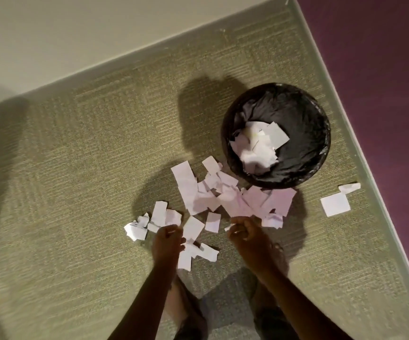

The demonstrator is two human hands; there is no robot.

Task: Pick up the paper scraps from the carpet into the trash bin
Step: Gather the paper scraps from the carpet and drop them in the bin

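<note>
On the carpet, just in front of the trash bin, the paper scraps lie in a loose white heap whose far side touches the bin's base. A smaller cluster lies left of the heap. Two stray pieces sit apart near the carpet's right edge, beside the purple wall. More paper is in the bin, on its black liner. The right hand is at the heap's near side, its fingers curled and pinching a small scrap at their tips. The left hand hovers over scraps between cluster and heap with its fingers curled inward. Blur hides whether they grip anything.
</note>
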